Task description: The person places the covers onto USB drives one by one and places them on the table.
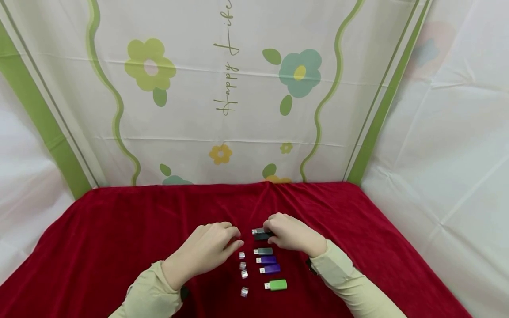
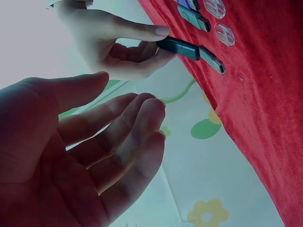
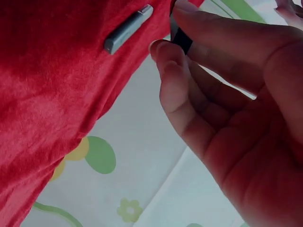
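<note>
My right hand (image 1: 292, 234) pinches a black USB stick (image 2: 179, 48) between thumb and fingers. Just beyond it on the cloth is a grey USB stick (image 3: 129, 29), whose connector end looks covered by a clear cap. My left hand (image 1: 208, 249) holds nothing, its fingers loosely bent, to the left of the black stick. Below my right hand, in a column, lie another grey USB stick (image 1: 263, 251), two purple USB sticks (image 1: 268, 260) and a green USB stick (image 1: 277, 285), connectors pointing left. Several clear caps (image 1: 242, 255) form a column beside them.
A red velvet cloth (image 1: 131, 247) covers the table, with folds at its far edge. Behind it hangs a white curtain (image 1: 191, 101) printed with flowers, and white sheets (image 1: 449, 145) stand at both sides.
</note>
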### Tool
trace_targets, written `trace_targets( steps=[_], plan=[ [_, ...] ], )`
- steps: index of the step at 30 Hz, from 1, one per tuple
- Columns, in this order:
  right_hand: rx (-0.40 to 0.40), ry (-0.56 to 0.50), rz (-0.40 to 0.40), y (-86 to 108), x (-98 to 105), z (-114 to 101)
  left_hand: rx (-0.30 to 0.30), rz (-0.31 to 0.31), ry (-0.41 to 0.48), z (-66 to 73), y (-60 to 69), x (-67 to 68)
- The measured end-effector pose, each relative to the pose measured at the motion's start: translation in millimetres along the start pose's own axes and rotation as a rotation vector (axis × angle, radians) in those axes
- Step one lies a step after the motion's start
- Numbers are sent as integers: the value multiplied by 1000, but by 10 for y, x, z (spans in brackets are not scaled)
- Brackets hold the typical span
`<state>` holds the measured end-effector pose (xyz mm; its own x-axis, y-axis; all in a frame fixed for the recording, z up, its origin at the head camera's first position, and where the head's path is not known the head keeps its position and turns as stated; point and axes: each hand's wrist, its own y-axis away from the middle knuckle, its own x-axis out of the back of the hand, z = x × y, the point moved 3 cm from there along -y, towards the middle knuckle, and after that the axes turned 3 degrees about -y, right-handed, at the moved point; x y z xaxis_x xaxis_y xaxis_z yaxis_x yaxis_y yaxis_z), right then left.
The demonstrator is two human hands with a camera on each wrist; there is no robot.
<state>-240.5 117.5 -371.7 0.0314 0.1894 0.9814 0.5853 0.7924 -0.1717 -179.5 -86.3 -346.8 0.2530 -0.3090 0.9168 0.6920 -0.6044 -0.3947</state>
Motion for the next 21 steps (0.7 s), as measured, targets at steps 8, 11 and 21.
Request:
trace_targets(
  steps=[8,11,21],
  plan=[
    [36,-9,-25,-25,-92,5,-19,-38,45,-10,12,-21],
    [36,-6,-33,-22,-97,-17,-27,-62,64,-10,21,-27],
    [-14,13,26,-28,-88,-26,-17,-91,72,-11,30,-18]
  ],
)
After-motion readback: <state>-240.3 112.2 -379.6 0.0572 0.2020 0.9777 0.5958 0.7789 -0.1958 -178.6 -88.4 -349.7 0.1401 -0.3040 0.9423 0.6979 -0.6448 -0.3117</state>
